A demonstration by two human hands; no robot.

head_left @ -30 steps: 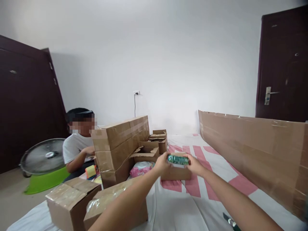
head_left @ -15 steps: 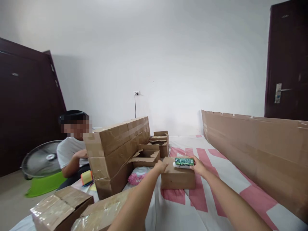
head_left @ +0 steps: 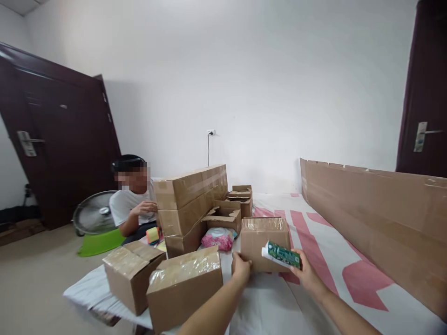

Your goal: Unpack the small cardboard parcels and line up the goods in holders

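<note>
A taped cardboard box (head_left: 256,239) is in front of me on the sheet. My left hand (head_left: 241,267) has its fingers curled at the box's lower left edge; the fingertips are partly hidden. In my right hand (head_left: 305,272) is a green and white toothpaste tube (head_left: 282,255), its white cap pointing left. The tube is in front of the box's lower right part and covers some of it. A pink pack of wipes (head_left: 219,238) lies left of the box, beyond my left hand.
Two taped boxes (head_left: 185,291) stand at front left. Behind them rises a wall of stacked boxes (head_left: 190,204), with torn-open boxes (head_left: 223,216) beside it. A long cardboard panel (head_left: 373,204) runs along the right. Another person (head_left: 134,204) sits at left near a fan (head_left: 96,214).
My left hand has gone from the box's upper left edge down to its lower left. My right hand has lowered the tube from the box top to its front. The view has swung left.
</note>
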